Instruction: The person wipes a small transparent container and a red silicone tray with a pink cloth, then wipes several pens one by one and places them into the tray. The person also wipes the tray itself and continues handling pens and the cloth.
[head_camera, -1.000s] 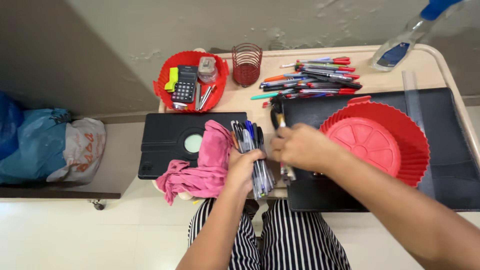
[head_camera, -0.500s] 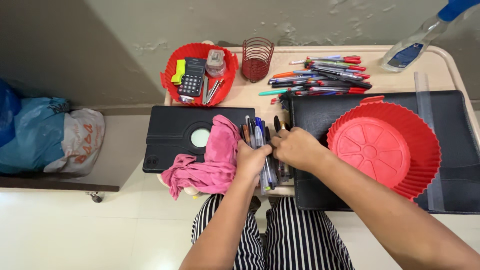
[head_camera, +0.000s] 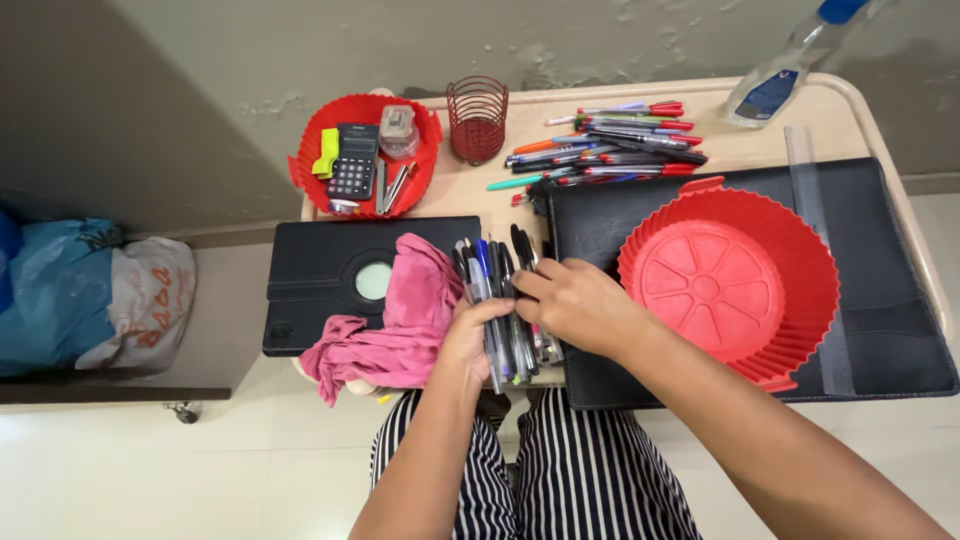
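Left hand (head_camera: 472, 335) clamped on pen bundle (head_camera: 497, 300) | right hand (head_camera: 572, 303) pinching pens | spray bottle (head_camera: 780, 70) far right

Blue-labelled spray bottle (head_camera: 775, 85) far right; grey calculator screen (head_camera: 355, 131) in red tray (head_camera: 305, 170).

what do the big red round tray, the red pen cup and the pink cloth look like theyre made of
Big red tray: probably silicone, matte, judging by its soft pleated wall and moulded spoked base. Red pen cup: coated metal wire, since you see through its thin upright bars. Pink cloth: soft woven or microfibre fabric, crumpled in loose folds beside the left hand, which grips a bundle of pens.
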